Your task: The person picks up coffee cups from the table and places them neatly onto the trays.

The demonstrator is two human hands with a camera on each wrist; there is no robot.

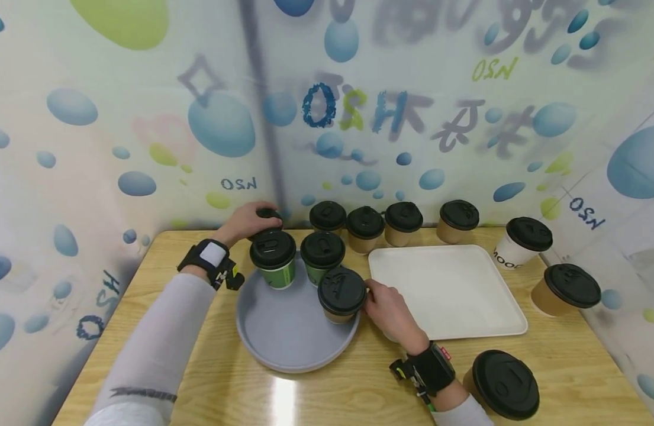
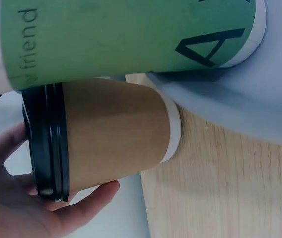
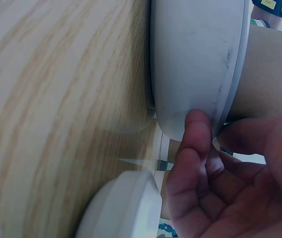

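My left hand grips a brown paper cup by its black lid, behind the left edge of a round grey tray. Whether that cup's base touches the table cannot be told. Two green cups with black lids stand at the tray's back, and a brown cup with a black lid stands at its right side. My right hand pinches the tray's right rim, thumb on the inner side and fingertips against the outer wall.
A white rectangular tray lies right of the round one. Several black-lidded brown cups line the back edge. A white cup and a brown cup stand at the right, another lidded cup near my right forearm. A patterned curtain hangs behind.
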